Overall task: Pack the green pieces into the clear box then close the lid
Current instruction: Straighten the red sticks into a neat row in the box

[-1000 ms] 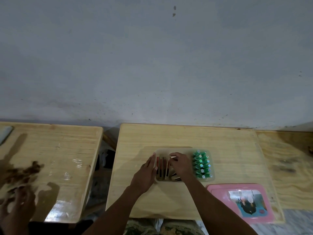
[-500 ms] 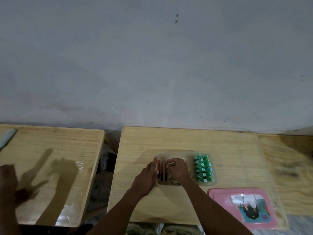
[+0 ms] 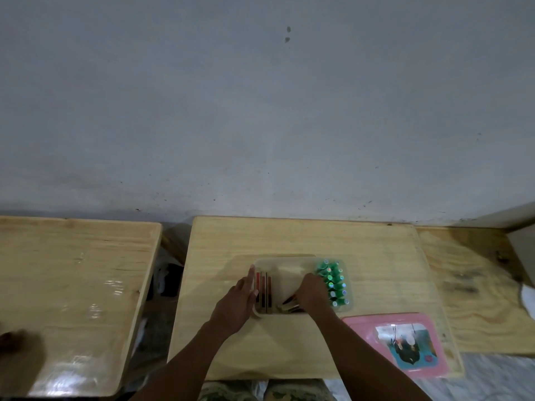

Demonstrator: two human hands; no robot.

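wooden table (image 3: 376, 256), clear box (image 3: 289, 263), pink lid (image 3: 364, 325)

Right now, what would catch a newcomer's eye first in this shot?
The cluster of green pieces standing at the right end of the clear box on the middle table. Both hands are at the box: left hand at its left edge, right hand inside. A pink lid lies nearer right.

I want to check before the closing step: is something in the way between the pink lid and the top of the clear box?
Yes. Both hands are over the clear box: the left hand at its left edge, the right hand inside, among the reddish-brown pieces. The pink lid lies on the table at the box's front right.
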